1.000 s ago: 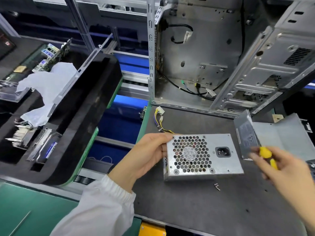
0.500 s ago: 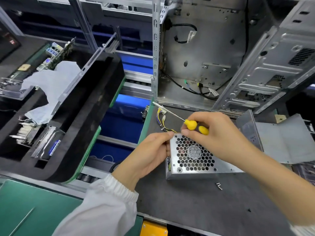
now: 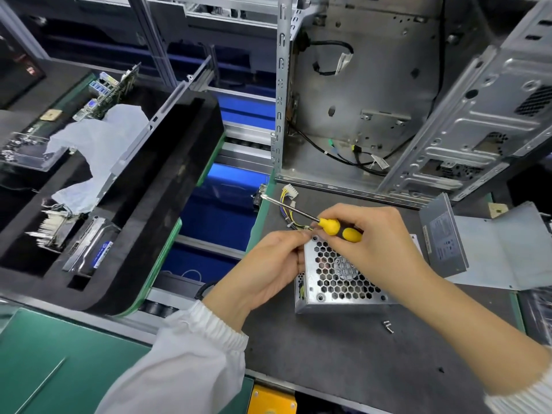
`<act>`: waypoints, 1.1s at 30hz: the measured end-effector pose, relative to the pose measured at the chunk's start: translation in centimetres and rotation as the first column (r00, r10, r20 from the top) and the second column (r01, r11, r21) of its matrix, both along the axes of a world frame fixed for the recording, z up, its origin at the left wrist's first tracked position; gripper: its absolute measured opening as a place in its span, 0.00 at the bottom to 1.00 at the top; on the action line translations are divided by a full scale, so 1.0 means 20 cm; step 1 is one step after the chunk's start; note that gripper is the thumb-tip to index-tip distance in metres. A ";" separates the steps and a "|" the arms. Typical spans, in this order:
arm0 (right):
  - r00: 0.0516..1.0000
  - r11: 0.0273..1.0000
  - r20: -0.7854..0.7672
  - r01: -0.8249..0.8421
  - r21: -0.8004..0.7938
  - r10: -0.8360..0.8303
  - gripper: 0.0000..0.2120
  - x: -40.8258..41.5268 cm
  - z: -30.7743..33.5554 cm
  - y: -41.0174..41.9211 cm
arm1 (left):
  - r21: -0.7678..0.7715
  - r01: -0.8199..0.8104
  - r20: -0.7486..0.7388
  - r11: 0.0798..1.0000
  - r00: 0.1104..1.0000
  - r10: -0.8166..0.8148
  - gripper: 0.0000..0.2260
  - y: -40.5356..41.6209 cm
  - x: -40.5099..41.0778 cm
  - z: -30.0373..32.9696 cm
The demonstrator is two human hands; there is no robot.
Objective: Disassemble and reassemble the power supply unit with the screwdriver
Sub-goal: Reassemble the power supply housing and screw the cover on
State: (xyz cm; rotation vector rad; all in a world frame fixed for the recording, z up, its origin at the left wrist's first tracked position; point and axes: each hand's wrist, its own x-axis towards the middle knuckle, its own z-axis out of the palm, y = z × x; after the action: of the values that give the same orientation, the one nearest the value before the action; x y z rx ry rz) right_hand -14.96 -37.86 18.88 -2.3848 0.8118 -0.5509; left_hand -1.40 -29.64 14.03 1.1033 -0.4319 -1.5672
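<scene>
Two loose screws (image 3: pixel 387 326) lie nearest on the grey mat (image 3: pixel 343 360). Behind them sits the silver power supply unit (image 3: pixel 337 282); the left hand (image 3: pixel 265 270) curls round its left edge, the right hand (image 3: pixel 379 246) grips a yellow screwdriver (image 3: pixel 331 227) above it. Farther back stands an open computer case (image 3: pixel 373 94)

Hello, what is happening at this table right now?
A person is working on a power supply unit lying on the grey mat. The left hand grips its left edge, and the right hand holds a yellow screwdriver above it, tip pointing away. Two loose screws lie nearby.
</scene>
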 end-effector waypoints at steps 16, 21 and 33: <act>0.893 0.898 0.098 0.436 0.057 -0.439 0.06 -0.59 -0.09 0.00 | 0.007 0.079 0.051 0.997 0.996 -0.079 0.18 -0.02 0.02 -0.01; 0.935 0.936 -0.072 0.349 0.043 -0.346 0.08 -0.82 -0.53 0.24 | 0.007 0.058 0.032 0.998 0.998 -0.058 0.16 -0.02 0.01 -0.02; 0.981 0.991 -0.154 0.108 -0.082 -0.119 0.11 -0.78 -0.39 0.29 | 0.027 0.021 0.018 0.999 1.000 -0.022 0.16 0.00 -0.01 -0.01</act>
State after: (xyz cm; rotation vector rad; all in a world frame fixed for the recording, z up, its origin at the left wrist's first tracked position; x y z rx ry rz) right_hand -30.62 -32.00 11.15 -2.4854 1.0191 -0.4464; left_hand -1.67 -29.71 13.92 1.1372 -0.4372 -1.5871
